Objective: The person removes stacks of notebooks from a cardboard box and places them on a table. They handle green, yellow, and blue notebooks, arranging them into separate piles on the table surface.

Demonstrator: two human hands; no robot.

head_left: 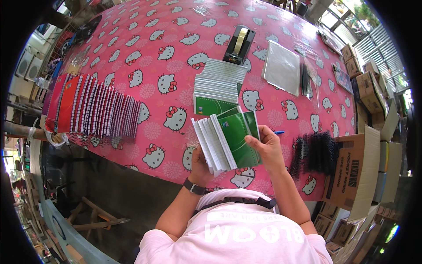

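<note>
My left hand [201,165], with a dark watch at the wrist, is closed on the left side of a small bundle of unbound notepads. White lined page blocks [213,147] fan out at the bundle's left, and green covers [239,138] show at its right. My right hand [267,147] pinches the right edge of the green covers, thumb on top and fingers behind. Just beyond the bundle lies a fanned row of similar notepads [220,83], a green cover facing up at its near end. A blue pen [279,132] sticks out beside my right hand.
Spiral-bound notebooks [68,105] with red and purple covers stand stacked at the table's left edge. A black tape dispenser [239,44] and plastic sleeves [282,68] lie farther back. Black spiral coils [314,149] rest at the right, against an open cardboard box [354,171].
</note>
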